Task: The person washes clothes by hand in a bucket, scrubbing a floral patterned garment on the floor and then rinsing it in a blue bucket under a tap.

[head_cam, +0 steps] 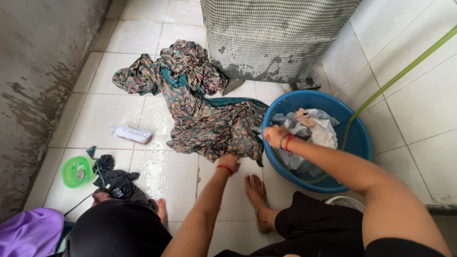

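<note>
Both hands (229, 162) low on patterned cloth (209, 124)

A long patterned cloth (204, 114), teal with a small reddish and tan print, lies wet and crumpled on the white floor tiles (119, 114). Its bunched end sits toward 11 o'clock; the rest spreads down toward 5 o'clock, where one edge drapes at the rim of a round blue basin (362, 143). The basin, at 3 o'clock, holds pale grey and white garments (319, 128), heaped and soaked.
</note>
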